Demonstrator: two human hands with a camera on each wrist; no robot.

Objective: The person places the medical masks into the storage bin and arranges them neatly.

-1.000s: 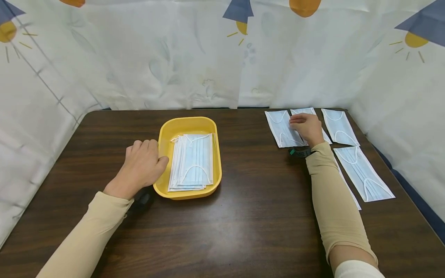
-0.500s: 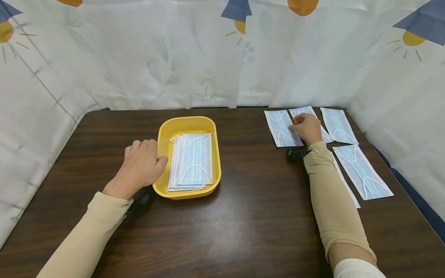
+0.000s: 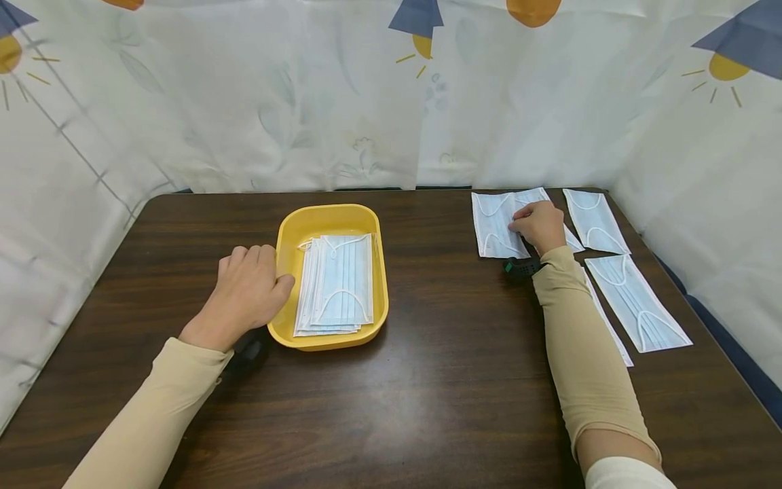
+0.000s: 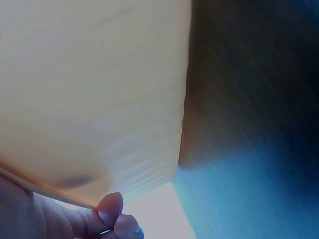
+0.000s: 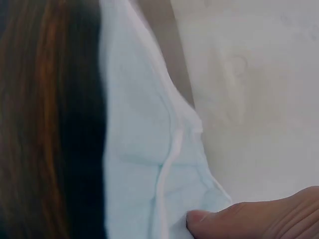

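A makeshift recording booth or staged work station is showing here rather than a lived-in room. White printed cloth point(image 3: 366, 102) with lamp and leaf motifs is hanging on three sides of a dark wooden table point(image 3: 427, 380), closing it in.

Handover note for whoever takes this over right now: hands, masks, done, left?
Left hand: rests against the yellow tray's left rim, holding nothing.
Right hand: on the leftmost mask of the far row, fingers curled on it.
Done: several masks lie flat on the table at right, among them one at the far corner and one nearer.
Left: a stack of masks in the tray.
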